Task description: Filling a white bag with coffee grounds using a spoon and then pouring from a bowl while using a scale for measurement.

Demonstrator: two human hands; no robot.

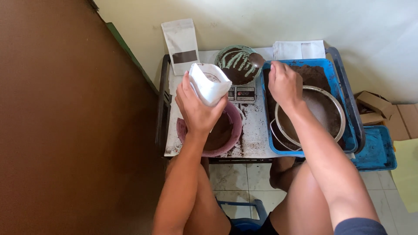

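The left hand (198, 109) gripped an open white pouch (209, 83) above the pink bowl (235, 126), mid-filling, while the right hand (284, 85), closed apparently around a scoop, needed to bring brown powder (315, 75) across.

Hidden/unclear, as we see it: scale (242, 93) mostly behind white pouch (209, 83); pink bowl (231, 130) part-covered by left hand (197, 109); right-hand (284, 83) fingertips obscured; yellow item (407, 174) cut by frame edge.

Bare powder-dusted strip between pink bowl (233, 130) and blue tub (267, 130)

I see the left hand (197, 109) clasping a white pouch (210, 83) above the pink bowl (235, 130) (brown powder inside); right hand (284, 85) over the blue tub (339, 82).
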